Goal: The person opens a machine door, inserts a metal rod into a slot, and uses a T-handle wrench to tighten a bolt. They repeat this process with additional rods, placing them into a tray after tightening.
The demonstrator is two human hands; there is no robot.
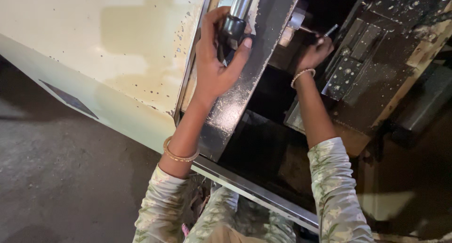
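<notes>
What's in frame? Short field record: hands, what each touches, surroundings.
left hand: wrapped around black knob at end of shiny metal handle
right hand: reaches into dark machine opening, holds thin metal tool
wrists: bangle left, bracelet right
machine: cream panel, speckled and stained
floor: dark concrete

Head camera looks steeply down, close over machine (141,59).

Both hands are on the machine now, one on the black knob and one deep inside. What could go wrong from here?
The right hand works with a thin tool in a dark recess, so a slip or pinch would be hard to see. The left hand grips the black knob; if turning it moves parts, the fingers inside may get caught. Both bangles could snag.
</notes>
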